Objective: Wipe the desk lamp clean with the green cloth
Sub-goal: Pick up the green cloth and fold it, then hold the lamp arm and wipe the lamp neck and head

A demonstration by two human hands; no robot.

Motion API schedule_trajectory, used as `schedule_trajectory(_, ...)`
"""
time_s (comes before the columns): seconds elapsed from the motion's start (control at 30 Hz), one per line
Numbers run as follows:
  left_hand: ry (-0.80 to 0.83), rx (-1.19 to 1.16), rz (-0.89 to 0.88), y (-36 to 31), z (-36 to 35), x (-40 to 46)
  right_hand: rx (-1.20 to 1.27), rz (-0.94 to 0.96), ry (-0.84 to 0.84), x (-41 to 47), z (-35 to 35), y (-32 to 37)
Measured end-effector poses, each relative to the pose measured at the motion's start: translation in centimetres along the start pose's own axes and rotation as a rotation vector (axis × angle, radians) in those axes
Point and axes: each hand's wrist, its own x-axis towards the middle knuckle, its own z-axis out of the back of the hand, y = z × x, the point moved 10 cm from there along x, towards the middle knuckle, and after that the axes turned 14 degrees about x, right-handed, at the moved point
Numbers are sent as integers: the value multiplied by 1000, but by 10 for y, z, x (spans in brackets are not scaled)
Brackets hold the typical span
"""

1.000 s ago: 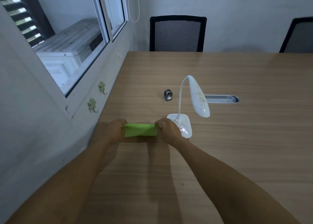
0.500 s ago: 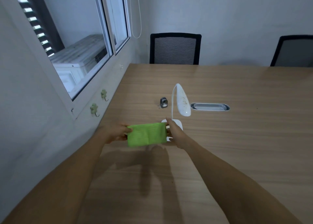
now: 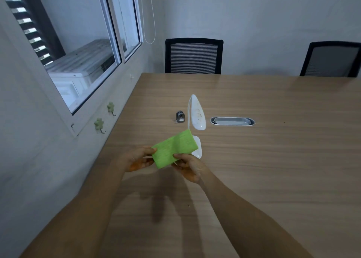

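Looking down over a broad light-brown wood-grain table [image 3: 254, 160], I see two black mesh-backed office chairs [image 3: 193, 55] pushed in at its far edge and a white-framed sliding window [image 3: 84, 49] in the wall on the left. My left hand [image 3: 136, 159] pinches the near left corner of a folded bright green cloth [image 3: 174, 149], and my right hand [image 3: 190, 167] pinches its lower edge; the cloth is held tilted above the table, covering part of the base of a slim white gooseneck desk lamp [image 3: 198, 113]. The lamp's speckled head hangs just beyond the cloth. Right of it sits a grey oval cable grommet [image 3: 232, 121], left of it a small dark metallic object [image 3: 180, 117].
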Motion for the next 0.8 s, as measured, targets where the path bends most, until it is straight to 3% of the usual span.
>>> schedule_trajectory(0.27, -27, 205, 104, 7, -5, 3, -97, 105, -114, -23, 12, 28)
schedule_trajectory(0.5, -237, 316, -87, -86, -13, -5, -242, 275, -394, -61, 58, 107)
schedule_trajectory(0.8, -68, 231, -372, -199, -68, -8, -527, 450, -259, -102, 9, 196)
